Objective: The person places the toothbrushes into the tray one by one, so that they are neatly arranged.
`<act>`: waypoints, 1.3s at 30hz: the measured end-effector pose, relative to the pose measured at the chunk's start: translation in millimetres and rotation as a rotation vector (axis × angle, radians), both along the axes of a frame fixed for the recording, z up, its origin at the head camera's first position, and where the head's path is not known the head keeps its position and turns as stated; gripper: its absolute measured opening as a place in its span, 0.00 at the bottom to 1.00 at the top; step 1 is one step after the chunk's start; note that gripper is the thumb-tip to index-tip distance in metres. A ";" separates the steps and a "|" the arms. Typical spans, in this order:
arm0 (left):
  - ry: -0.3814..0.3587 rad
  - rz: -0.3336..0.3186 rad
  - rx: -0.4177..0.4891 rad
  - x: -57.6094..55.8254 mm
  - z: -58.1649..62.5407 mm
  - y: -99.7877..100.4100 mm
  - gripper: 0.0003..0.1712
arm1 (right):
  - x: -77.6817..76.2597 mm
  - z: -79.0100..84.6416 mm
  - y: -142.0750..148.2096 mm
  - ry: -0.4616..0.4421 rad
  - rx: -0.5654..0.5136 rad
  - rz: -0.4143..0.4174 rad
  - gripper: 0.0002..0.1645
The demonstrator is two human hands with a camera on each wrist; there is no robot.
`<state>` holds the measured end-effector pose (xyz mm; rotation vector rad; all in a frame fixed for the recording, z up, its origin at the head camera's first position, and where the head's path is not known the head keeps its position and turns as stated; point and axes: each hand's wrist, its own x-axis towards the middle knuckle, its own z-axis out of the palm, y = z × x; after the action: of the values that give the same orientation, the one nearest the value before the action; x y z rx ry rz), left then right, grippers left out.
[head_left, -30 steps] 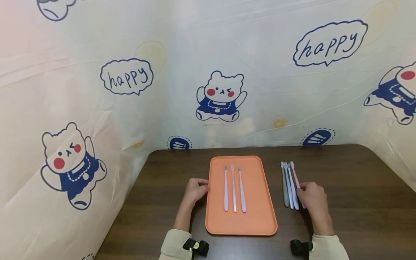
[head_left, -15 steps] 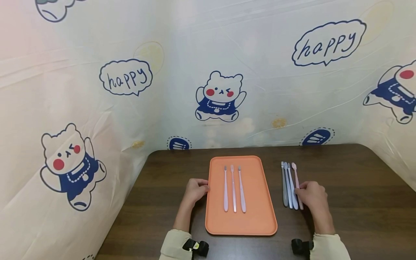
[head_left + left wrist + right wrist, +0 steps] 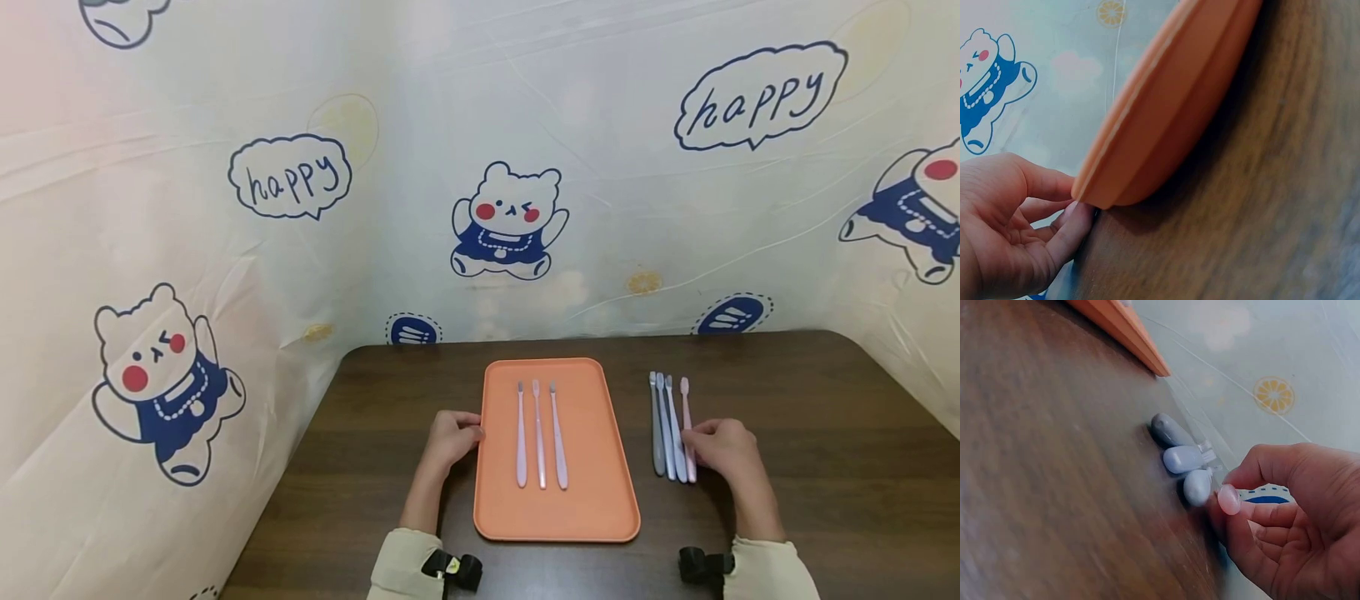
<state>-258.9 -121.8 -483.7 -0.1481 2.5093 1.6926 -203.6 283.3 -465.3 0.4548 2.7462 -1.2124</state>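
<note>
In the head view, an orange tray (image 3: pixel 555 518) lies on the table with three pale lilac toothbrushes (image 3: pixel 561 467) side by side on it. My left hand (image 3: pixel 452 437) pinches the tray's left rim between thumb and fingers, as the left wrist view also shows at the tray wall (image 3: pixel 1166 119). To the right of the tray, my right hand (image 3: pixel 723 446) pinches a pink toothbrush (image 3: pixel 686 404) by its handle. It stands close beside three grey-blue toothbrushes (image 3: pixel 666 433) lying in a row. The right wrist view shows the pink handle end (image 3: pixel 1229 500) between thumb and finger.
The dark wooden table (image 3: pixel 360 467) ends at a pale printed curtain (image 3: pixel 412 250) behind and at both sides. Dark wrist cameras sit at both cuffs, the left one (image 3: pixel 467 572) near the tray's lower left corner.
The pink toothbrush has turned from a slant to nearly parallel with the grey-blue ones, its head swinging right. My right wrist has shifted slightly right. The left hand and tray have stayed put.
</note>
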 end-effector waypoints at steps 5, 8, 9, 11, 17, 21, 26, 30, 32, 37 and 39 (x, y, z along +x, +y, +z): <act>0.001 0.001 -0.007 -1.7 0.3 0.5 0.17 | -0.8 -0.9 3.5 0.006 -0.046 0.010 0.27; 0.004 -0.003 -0.012 -1.9 0.4 0.5 0.17 | -1.5 -2.5 5.3 -0.001 -0.129 0.019 0.28; 0.006 -0.004 -0.013 -1.9 0.2 0.5 0.17 | -1.7 -3.1 6.1 -0.004 -0.161 0.021 0.29; 0.002 -0.002 -0.009 -2.1 -0.1 0.5 0.17 | -1.0 -4.1 7.9 -0.013 -0.218 0.020 0.30; 0.008 -0.011 -0.006 -2.7 -1.3 1.0 0.17 | 2.4 -6.2 13.4 -0.020 -0.361 0.009 0.29; 0.005 -0.011 -0.001 -2.4 -1.3 1.3 0.17 | 3.2 -8.6 17.7 -0.029 -0.426 0.017 0.30; 0.003 -0.010 0.004 -1.3 -0.4 0.8 0.17 | 3.2 -10.8 21.0 -0.019 -0.471 0.034 0.31; 0.006 -0.010 0.003 -0.9 -0.3 0.4 0.17 | 3.8 -12.4 21.5 -0.008 -0.509 0.042 0.33; 0.008 -0.010 0.000 -1.1 -0.6 0.2 0.17 | 3.7 -12.9 22.0 -0.008 -0.532 0.039 0.33; 0.013 -0.010 -0.001 -1.0 -1.9 -0.5 0.17 | 4.0 -13.6 24.0 -0.011 -0.581 0.039 0.33; 0.012 -0.008 -0.001 -0.9 -2.0 -0.7 0.17 | 4.9 -13.7 24.8 -0.013 -0.585 0.043 0.33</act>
<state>-259.8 -122.5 -485.7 -0.1278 2.5161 1.6944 -198.7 308.1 -479.0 0.3275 2.2145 -1.8837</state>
